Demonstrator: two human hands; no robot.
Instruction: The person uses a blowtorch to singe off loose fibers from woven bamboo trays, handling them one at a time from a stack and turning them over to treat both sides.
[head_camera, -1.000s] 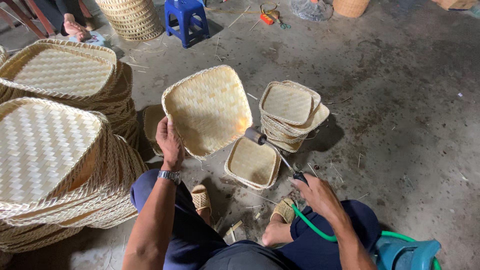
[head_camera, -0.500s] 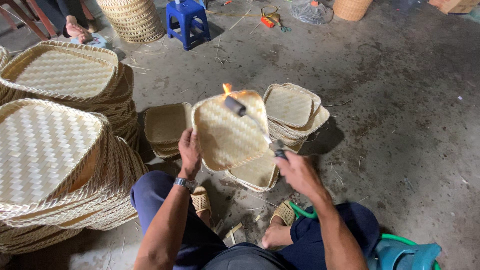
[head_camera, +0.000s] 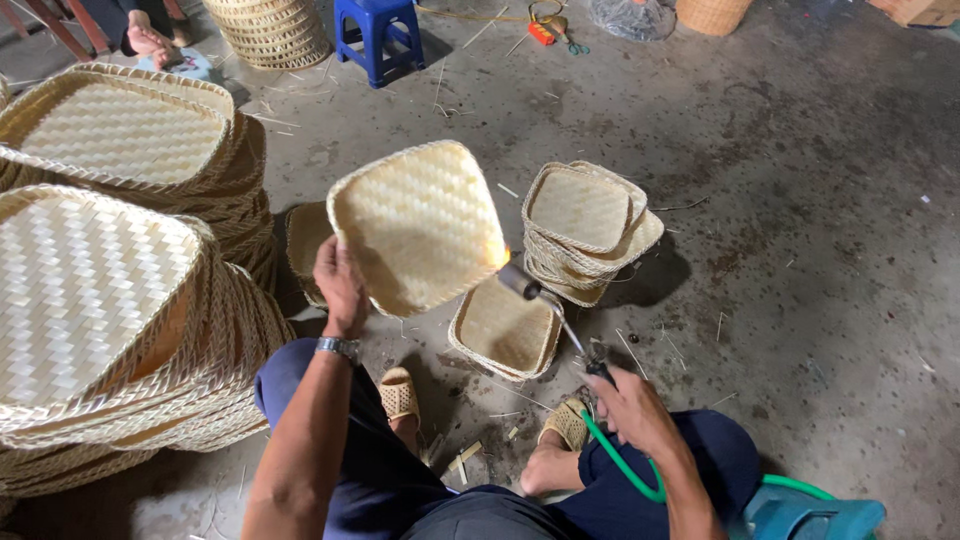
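My left hand (head_camera: 340, 287) grips the near left edge of a square woven bamboo tray (head_camera: 420, 225), holding it tilted above the floor. My right hand (head_camera: 632, 405) holds a gas torch (head_camera: 548, 306) by its handle, with a green hose (head_camera: 625, 465) running back to my right. The torch nozzle sits at the tray's right edge, where a small flame shows. Under the torch lies a smaller woven tray (head_camera: 503, 328) on the floor.
Tall stacks of large woven trays (head_camera: 110, 300) fill the left side. A stack of small trays (head_camera: 585, 225) stands right of the held tray. A blue stool (head_camera: 378, 35), round baskets (head_camera: 268, 30) and another person's feet (head_camera: 150, 40) are at the back. A teal stool (head_camera: 815, 515) is at my right.
The tray has turned and tilted in my left hand. The torch nozzle has moved from the tray's top edge down to its right edge.
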